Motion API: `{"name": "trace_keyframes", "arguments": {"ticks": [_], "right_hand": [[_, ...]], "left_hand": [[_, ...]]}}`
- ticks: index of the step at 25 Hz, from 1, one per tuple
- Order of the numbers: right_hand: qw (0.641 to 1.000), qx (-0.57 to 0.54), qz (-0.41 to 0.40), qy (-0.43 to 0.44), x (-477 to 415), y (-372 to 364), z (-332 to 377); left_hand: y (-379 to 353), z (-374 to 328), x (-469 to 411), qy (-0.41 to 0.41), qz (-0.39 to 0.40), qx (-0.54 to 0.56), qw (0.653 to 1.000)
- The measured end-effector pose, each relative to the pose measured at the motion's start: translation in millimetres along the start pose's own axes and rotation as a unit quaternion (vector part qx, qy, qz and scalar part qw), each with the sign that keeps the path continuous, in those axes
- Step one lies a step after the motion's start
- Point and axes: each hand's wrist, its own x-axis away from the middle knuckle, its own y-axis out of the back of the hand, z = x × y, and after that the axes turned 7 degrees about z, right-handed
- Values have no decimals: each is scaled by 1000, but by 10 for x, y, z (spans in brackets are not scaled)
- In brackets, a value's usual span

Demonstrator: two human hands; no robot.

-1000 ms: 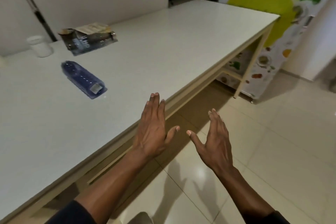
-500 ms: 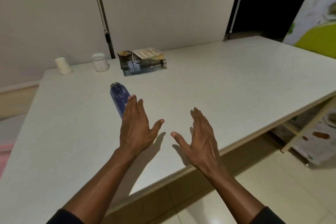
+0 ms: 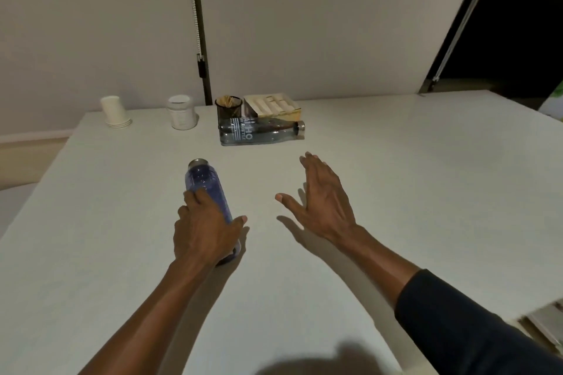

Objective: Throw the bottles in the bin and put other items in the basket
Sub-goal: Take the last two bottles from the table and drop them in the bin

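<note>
A blue plastic bottle lies on its side on the white table, its cap pointing away from me. My left hand is wrapped over the bottle's near half, fingers curled around it. My right hand hovers open, fingers spread, over the table to the right of the bottle, holding nothing. Farther back lies a dark clear bottle with white lettering, on its side. No bin or basket is in view.
Along the table's back edge stand a stack of paper cups, a white jar, a dark cup of toothpicks and a pale cardboard box. A wall rises behind; a dark doorway is at the upper right.
My view has swung from the floor and table edge onto the table. My left hand has reached forward and closed over the blue bottle. My right hand has moved out over the table, still open.
</note>
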Motion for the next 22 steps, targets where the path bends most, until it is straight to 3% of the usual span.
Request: {"name": "trace_keyframes", "arguments": {"ticks": [11, 22], "right_hand": [[988, 78, 70, 117, -2321, -217, -762], [980, 105, 117, 122, -2896, -667, -958]], "left_hand": [[-198, -198, -240, 51, -16, -21, 998], [-181, -218, -244, 77, -7, 25, 997]]}}
